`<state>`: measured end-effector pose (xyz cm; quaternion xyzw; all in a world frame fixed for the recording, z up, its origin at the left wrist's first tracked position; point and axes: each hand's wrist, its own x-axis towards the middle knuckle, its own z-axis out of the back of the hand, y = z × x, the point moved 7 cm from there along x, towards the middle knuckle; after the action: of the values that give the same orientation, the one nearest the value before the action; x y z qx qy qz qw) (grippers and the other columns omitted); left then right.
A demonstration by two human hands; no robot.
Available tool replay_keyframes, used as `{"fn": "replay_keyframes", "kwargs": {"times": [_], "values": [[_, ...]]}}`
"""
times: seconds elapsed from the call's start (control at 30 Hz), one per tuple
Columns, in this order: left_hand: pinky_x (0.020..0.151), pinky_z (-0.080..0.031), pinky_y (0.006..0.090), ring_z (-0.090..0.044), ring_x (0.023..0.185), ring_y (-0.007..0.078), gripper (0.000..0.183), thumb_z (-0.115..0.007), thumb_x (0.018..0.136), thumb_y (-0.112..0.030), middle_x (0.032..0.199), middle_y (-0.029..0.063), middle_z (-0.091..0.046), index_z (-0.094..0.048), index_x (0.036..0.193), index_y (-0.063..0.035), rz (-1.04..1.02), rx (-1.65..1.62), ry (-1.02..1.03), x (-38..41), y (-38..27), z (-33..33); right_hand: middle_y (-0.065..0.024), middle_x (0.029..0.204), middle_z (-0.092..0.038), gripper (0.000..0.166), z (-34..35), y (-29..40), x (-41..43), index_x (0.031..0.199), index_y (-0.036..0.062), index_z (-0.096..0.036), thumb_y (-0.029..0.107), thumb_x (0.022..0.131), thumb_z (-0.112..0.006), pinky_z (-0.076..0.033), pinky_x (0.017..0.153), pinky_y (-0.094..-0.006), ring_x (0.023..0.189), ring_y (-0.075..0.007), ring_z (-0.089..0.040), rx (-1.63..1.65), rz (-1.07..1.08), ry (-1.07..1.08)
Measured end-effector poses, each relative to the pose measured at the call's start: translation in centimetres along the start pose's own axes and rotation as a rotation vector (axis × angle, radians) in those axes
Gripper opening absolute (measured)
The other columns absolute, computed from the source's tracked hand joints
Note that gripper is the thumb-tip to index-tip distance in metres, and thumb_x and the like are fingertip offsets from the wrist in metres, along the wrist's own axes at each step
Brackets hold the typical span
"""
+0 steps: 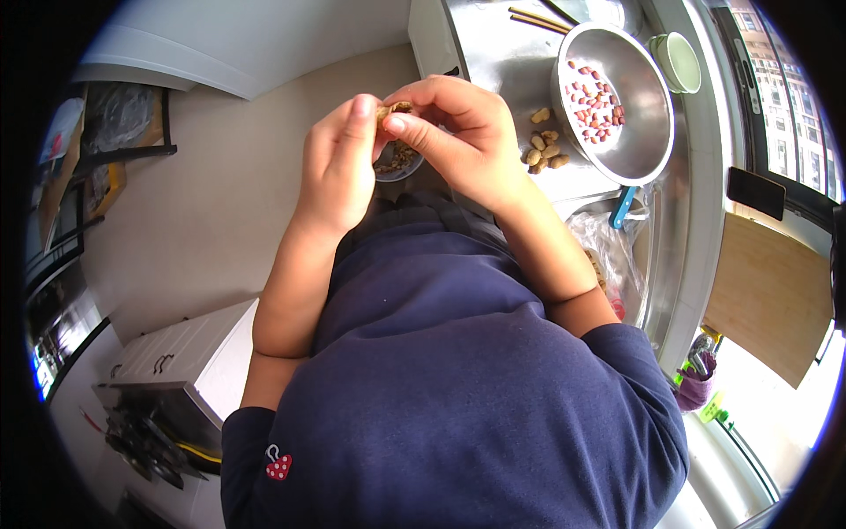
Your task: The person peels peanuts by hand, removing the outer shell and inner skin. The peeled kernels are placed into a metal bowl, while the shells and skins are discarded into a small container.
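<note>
Both my hands meet in front of me around a peanut shell [395, 110]. My left hand [340, 155] pinches it from the left, and my right hand [459, 129] holds it between thumb and fingers. Whether nuts are inside cannot be seen. Beneath my hands, partly hidden, is a container of broken shells [400, 162]. On the steel counter to the right lie several unshelled peanuts [544, 151]. Beside them stands a large stainless steel bowl [651, 132] with many shelled, reddish peanut kernels [595, 106] in it.
Chopsticks [538, 21] lie behind the bowl, and green bowls [679, 63] stand right of it. A blue-handled utensil [622, 207] and a clear plastic bag [611, 248] are at the sink, near my right forearm. A white cabinet [192, 350] stands lower left.
</note>
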<state>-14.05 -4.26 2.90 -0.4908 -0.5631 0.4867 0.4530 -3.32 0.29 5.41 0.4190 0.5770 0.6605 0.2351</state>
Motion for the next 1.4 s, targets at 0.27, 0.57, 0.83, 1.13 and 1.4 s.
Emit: {"fn": "replay_keyframes", "kwargs": {"times": [0.27,0.57,0.83,1.13,1.4], "values": [[0.048,-0.029,0.0214,-0.035,0.052,0.0068,0.04,-0.029,0.101,-0.03,0.065,-0.0002,-0.043,-0.046,0.073,-0.0065,0.082,-0.21,0.001,-0.4,1.1,-0.9,-0.0101,0.073,-0.066,0.011,-1.3,-2.3,-0.9,0.08,-0.0003,-0.059,0.005,0.089,-0.059,-0.042,0.047,-0.0208,0.06,-0.0113,-0.062,0.592,-0.198,-0.039],[0.044,-0.023,0.0217,-0.025,0.047,0.0063,0.042,-0.033,0.099,-0.034,0.058,-0.0028,-0.034,-0.041,0.067,-0.0095,0.315,-0.707,0.239,-0.8,2.1,-1.8,-0.0074,0.069,-0.063,0.009,-0.8,-1.9,-1.2,0.082,-0.001,-0.06,0.004,0.09,-0.058,-0.039,0.044,-0.0196,0.054,-0.0079,-0.055,0.505,-0.288,0.02],[0.048,-0.023,0.0232,-0.024,0.046,0.0074,0.045,-0.029,0.099,-0.044,0.057,-0.0039,-0.031,-0.041,0.07,-0.0115,0.277,-0.601,0.34,-1.5,1.2,-1.8,-0.0027,0.071,-0.057,0.011,0.9,-2.4,-1.5,0.097,-0.0018,-0.064,0.003,0.087,-0.061,-0.041,0.052,-0.0192,0.059,-0.0068,-0.051,0.179,-0.227,-0.059],[0.054,-0.026,0.0222,-0.032,0.057,0.0073,0.031,-0.044,0.096,-0.032,0.071,-0.0022,-0.039,-0.052,0.104,-0.0026,0.163,-0.546,0.254,-2.1,1.6,-0.1,-0.0024,0.075,-0.057,0.023,1.5,-1.9,-1.6,0.103,-0.0012,-0.066,0.003,0.082,-0.06,-0.041,0.058,-0.0217,0.063,-0.005,-0.048,-0.397,-0.158,0.014],[0.084,-0.046,0.0233,-0.057,0.091,0.0104,0.024,-0.061,0.086,0.0,0.098,0.0036,-0.06,-0.057,0.11,0.0017,-0.052,-0.278,0.052,-3.0,0.4,1.0,-0.0043,0.069,-0.058,0.015,0.7,-0.4,-1.6,0.092,-0.0032,-0.064,0.01,0.084,-0.062,-0.041,0.055,-0.0243,0.061,-0.0075,-0.049,-0.302,-0.204,0.105]]}}
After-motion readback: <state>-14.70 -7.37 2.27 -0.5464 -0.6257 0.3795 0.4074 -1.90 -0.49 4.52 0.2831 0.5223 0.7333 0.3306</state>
